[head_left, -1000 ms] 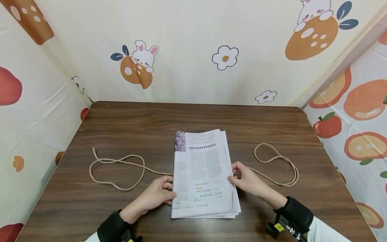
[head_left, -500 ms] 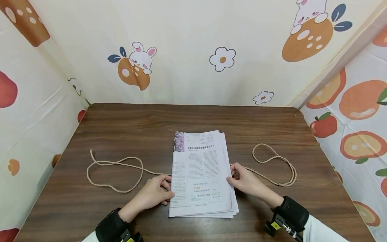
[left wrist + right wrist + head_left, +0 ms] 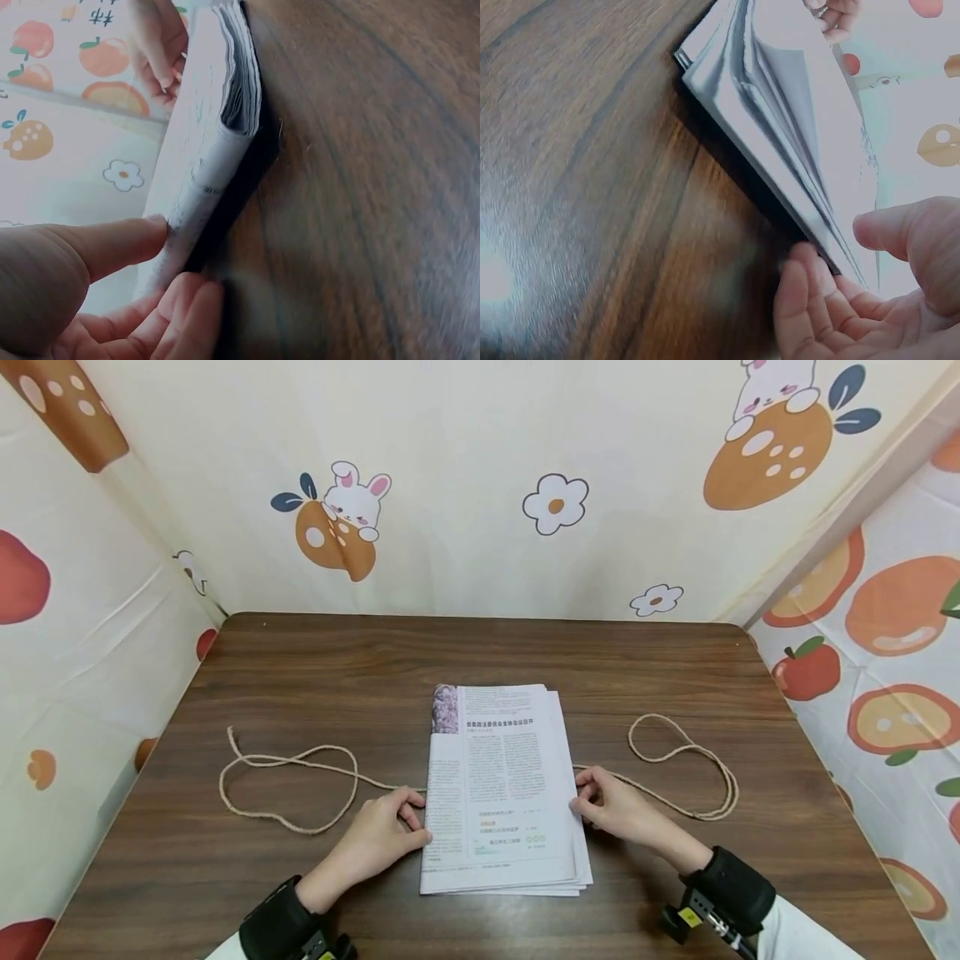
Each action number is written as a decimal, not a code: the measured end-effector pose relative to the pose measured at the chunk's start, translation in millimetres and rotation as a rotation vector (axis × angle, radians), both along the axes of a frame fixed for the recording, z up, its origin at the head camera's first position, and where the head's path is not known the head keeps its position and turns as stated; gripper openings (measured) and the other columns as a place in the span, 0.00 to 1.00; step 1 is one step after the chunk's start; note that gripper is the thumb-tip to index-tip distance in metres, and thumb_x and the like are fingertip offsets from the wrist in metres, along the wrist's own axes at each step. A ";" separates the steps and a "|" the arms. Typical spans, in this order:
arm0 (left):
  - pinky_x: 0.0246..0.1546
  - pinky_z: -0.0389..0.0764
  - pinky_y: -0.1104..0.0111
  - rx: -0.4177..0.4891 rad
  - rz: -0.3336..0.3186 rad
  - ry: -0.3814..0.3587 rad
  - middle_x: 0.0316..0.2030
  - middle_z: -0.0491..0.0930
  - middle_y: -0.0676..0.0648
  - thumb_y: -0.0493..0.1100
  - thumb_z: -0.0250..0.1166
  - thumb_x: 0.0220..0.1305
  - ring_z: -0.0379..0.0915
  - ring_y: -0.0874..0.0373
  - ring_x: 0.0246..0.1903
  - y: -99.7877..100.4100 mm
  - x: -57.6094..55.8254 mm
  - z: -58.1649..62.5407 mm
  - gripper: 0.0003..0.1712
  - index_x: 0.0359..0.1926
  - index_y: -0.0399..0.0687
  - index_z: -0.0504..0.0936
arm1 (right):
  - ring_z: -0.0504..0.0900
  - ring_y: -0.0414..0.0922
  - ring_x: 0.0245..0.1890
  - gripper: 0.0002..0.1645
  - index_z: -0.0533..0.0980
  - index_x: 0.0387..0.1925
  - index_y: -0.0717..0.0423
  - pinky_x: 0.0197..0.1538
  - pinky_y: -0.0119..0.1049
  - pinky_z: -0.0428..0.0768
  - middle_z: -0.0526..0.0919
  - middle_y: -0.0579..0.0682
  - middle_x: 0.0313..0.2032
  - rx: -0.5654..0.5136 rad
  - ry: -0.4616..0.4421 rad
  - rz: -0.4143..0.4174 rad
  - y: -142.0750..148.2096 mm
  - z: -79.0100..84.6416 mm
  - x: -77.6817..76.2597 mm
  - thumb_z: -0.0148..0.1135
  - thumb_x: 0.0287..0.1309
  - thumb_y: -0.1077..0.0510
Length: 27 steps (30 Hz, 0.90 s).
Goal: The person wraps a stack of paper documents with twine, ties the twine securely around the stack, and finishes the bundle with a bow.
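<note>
A folded newspaper stack (image 3: 502, 810) lies on the wooden table, its printed face up. My left hand (image 3: 382, 831) holds its left folded edge; in the left wrist view the thumb (image 3: 127, 244) lies on top and the curled fingers (image 3: 187, 315) are at the side. At the right edge, my right hand (image 3: 615, 806) holds the loose sheets between thumb (image 3: 889, 229) and curled fingers (image 3: 810, 300). A beige rope runs beneath the newspaper; its left loop (image 3: 292, 760) and right loop (image 3: 723, 777) lie on either side. The rope's middle is hidden.
The brown wooden table (image 3: 337, 660) meets a patterned back curtain (image 3: 465, 527). Fruit-print sheets hang at the left (image 3: 90, 677) and right (image 3: 900, 693). Dark bands with camera mounts wrap both wrists.
The newspaper has shifted slightly away from me and its sheets sit a little straighter. My right thumb has drawn back toward the edge. The rope loops lie as before.
</note>
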<state>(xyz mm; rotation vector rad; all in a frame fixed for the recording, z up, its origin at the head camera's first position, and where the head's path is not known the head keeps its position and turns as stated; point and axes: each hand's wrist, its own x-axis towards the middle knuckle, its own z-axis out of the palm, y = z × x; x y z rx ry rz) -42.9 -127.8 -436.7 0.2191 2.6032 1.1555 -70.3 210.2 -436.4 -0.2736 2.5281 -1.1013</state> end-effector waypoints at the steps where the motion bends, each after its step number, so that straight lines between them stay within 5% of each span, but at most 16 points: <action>1: 0.23 0.68 0.74 -0.004 0.004 0.011 0.21 0.74 0.57 0.39 0.71 0.45 0.68 0.68 0.19 -1.1 0.1 1.0 0.18 0.39 0.43 0.77 | 0.72 0.36 0.21 0.15 0.68 0.43 0.66 0.24 0.29 0.72 0.74 0.48 0.27 0.017 0.026 -0.001 1.0 0.4 -0.2 0.59 0.55 0.63; 10: 0.27 0.72 0.74 -0.115 0.009 0.157 0.23 0.77 0.59 0.39 0.70 0.47 0.71 0.71 0.23 -19.2 -8.8 8.8 0.11 0.35 0.48 0.80 | 0.75 0.34 0.24 0.12 0.72 0.42 0.59 0.26 0.28 0.71 0.76 0.45 0.30 0.101 0.188 -0.021 9.6 5.2 0.0 0.60 0.55 0.63; 18: 0.34 0.74 0.64 -0.210 -0.063 0.378 0.34 0.80 0.50 0.41 0.66 0.54 0.76 0.56 0.33 -57.3 -32.0 20.4 0.10 0.39 0.46 0.80 | 0.79 0.35 0.30 0.08 0.75 0.39 0.54 0.33 0.30 0.76 0.81 0.42 0.31 0.058 0.251 0.032 14.1 10.0 0.6 0.60 0.55 0.63; 22: 0.35 0.74 0.57 -0.304 -0.052 0.402 0.38 0.79 0.44 0.41 0.65 0.56 0.76 0.49 0.36 -76.6 -43.6 28.2 0.12 0.41 0.43 0.80 | 0.79 0.35 0.32 0.08 0.76 0.39 0.55 0.34 0.30 0.77 0.81 0.43 0.32 0.046 0.296 0.049 15.4 11.1 0.8 0.60 0.55 0.64; 27: 0.33 0.74 0.54 -0.418 -0.044 0.337 0.36 0.78 0.40 0.38 0.65 0.54 0.75 0.45 0.35 -95.8 -55.9 35.1 0.12 0.40 0.40 0.79 | 0.78 0.33 0.32 0.08 0.76 0.38 0.55 0.34 0.30 0.77 0.81 0.45 0.32 0.024 0.321 0.064 15.8 11.0 1.7 0.60 0.54 0.65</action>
